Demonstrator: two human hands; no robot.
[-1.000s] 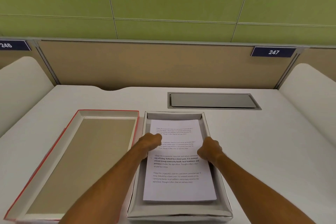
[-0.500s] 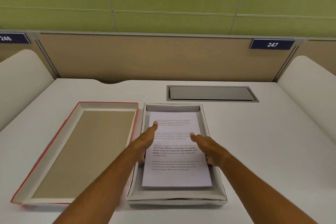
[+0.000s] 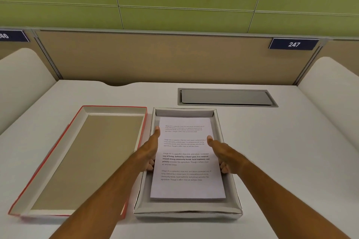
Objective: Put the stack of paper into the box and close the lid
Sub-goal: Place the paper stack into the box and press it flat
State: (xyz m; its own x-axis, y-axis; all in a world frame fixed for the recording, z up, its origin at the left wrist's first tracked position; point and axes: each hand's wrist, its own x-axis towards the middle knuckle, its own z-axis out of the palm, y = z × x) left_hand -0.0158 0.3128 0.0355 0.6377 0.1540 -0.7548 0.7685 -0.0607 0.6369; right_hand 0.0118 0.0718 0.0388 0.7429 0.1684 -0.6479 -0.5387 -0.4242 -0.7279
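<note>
A shallow grey box (image 3: pixel 187 213) stands open on the white desk in front of me. The stack of printed white paper (image 3: pixel 187 187) lies flat inside it. The box's red-edged lid (image 3: pixel 114 110) lies upside down just left of the box, its beige inside facing up. My left hand (image 3: pixel 150 150) is at the paper's left edge and my right hand (image 3: pixel 223 153) at its right edge. Both thumbs point forward and the fingers curl down beside the stack, between the paper and the box walls. Neither hand grips anything.
A grey recessed cable hatch (image 3: pixel 226 97) sits in the desk behind the box. A beige partition (image 3: pixel 174 58) closes off the back, with white side panels (image 3: pixel 334 91) at left and right. Bare desk lies to the right of the box.
A second ago both hands were fists resting on top of the sheet. They have since opened and slid apart to the paper's side edges. The paper stays flat in the box.
</note>
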